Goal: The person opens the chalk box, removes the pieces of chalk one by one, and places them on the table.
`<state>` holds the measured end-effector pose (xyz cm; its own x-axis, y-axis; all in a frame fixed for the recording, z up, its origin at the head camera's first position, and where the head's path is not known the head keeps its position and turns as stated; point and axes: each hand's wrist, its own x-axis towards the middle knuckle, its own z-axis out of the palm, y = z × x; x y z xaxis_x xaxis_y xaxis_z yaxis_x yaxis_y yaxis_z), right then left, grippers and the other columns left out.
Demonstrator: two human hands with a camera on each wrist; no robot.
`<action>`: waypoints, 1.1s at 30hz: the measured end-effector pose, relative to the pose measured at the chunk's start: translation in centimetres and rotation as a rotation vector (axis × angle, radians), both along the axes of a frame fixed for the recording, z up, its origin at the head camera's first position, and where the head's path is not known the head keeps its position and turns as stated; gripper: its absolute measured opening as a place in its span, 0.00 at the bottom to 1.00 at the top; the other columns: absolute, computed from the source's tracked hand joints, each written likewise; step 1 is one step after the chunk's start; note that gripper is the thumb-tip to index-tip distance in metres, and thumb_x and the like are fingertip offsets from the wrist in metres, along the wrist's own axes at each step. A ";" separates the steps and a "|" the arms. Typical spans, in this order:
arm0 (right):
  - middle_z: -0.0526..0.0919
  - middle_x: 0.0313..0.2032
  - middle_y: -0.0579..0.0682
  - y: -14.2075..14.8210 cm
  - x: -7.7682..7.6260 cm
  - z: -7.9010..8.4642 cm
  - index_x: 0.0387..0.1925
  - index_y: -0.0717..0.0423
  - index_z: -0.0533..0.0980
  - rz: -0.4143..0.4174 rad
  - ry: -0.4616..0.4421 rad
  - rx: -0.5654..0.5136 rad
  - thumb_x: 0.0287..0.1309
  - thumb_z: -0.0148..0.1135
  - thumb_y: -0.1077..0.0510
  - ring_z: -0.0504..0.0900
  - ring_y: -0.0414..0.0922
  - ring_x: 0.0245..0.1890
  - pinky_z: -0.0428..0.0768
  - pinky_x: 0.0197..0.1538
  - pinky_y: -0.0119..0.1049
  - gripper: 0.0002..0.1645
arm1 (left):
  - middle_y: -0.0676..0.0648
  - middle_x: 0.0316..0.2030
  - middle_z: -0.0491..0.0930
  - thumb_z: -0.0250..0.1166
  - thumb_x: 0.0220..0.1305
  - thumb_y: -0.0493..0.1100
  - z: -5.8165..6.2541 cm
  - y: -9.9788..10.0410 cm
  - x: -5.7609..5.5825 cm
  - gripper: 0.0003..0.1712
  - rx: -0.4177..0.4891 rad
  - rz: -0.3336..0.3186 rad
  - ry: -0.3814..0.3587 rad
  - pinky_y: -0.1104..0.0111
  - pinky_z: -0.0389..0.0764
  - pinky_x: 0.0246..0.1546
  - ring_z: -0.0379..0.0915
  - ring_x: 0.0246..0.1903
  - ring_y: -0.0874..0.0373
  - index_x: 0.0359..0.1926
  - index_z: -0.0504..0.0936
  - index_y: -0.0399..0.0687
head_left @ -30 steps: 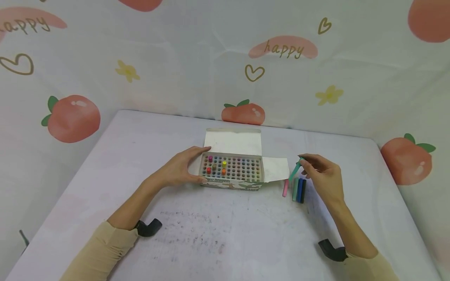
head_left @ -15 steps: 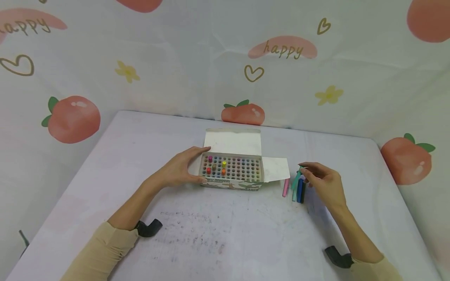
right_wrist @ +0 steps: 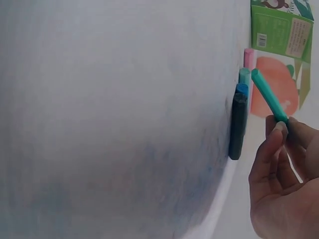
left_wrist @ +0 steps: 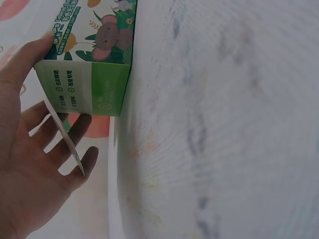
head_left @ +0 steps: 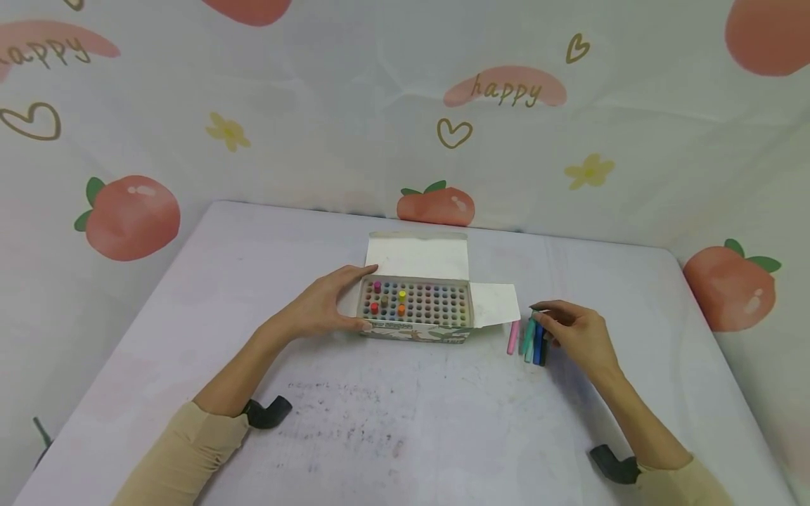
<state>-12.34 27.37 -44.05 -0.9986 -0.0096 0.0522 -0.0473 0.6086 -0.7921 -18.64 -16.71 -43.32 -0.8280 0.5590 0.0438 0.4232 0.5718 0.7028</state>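
Head view: the right hand (head_left: 579, 336) pinches a slim teal chalk-like stick (right_wrist: 269, 95) near one end, tilted beside a pale-green stick (right_wrist: 244, 75) on the white table (head_left: 455, 429); the left hand (head_left: 321, 306) grips the open printed cardboard box (head_left: 418, 333), best held firmly, with a light pinch

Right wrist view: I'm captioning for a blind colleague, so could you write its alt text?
A person's right-hand grip pinches a slender teal-green stick near pink, pale-green, blue and black sticks lying on a smudged white tabletop. A green printed cardboard box is partly visible at the top-right corner.
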 end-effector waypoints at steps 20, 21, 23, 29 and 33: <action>0.87 0.36 0.56 0.2 -1.1 -0.3 0.49 0.61 0.83 0.040 -0.095 0.175 0.65 0.65 0.55 0.80 0.44 0.29 0.77 0.28 0.32 0.16 | 0.46 0.64 0.70 0.81 0.47 0.51 0.1 0.0 0.2 0.57 0.010 -0.001 -0.011 0.47 0.64 0.65 0.64 0.65 0.48 0.76 0.61 0.54; 0.87 0.36 0.56 0.2 -1.1 -0.2 0.49 0.61 0.84 0.038 -0.095 0.173 0.65 0.65 0.55 0.80 0.44 0.29 0.78 0.29 0.31 0.16 | 0.46 0.64 0.70 0.81 0.47 0.51 0.1 0.0 0.2 0.57 0.010 -0.001 -0.008 0.47 0.65 0.65 0.64 0.65 0.48 0.76 0.61 0.54; 0.87 0.36 0.57 0.2 -1.1 -0.2 0.48 0.61 0.83 0.035 -0.094 0.170 0.65 0.65 0.56 0.81 0.44 0.30 0.79 0.30 0.31 0.16 | 0.46 0.63 0.71 0.81 0.46 0.51 0.1 0.0 0.2 0.57 0.010 -0.001 -0.002 0.47 0.65 0.64 0.65 0.65 0.48 0.76 0.61 0.54; 0.87 0.39 0.59 0.3 -0.8 0.3 0.50 0.61 0.83 0.037 -0.099 0.156 0.66 0.64 0.55 0.84 0.46 0.34 0.79 0.34 0.30 0.17 | 0.46 0.63 0.71 0.81 0.47 0.52 0.2 0.0 0.1 0.57 0.010 -0.005 0.003 0.47 0.65 0.64 0.66 0.64 0.49 0.76 0.61 0.54; 0.87 0.41 0.59 0.2 -0.6 1.0 0.51 0.59 0.82 0.032 -0.087 0.156 0.67 0.62 0.53 0.84 0.47 0.35 0.78 0.35 0.31 0.18 | 0.46 0.63 0.71 0.81 0.47 0.51 0.2 0.0 0.2 0.57 0.013 -0.006 0.001 0.46 0.65 0.65 0.65 0.65 0.48 0.76 0.61 0.54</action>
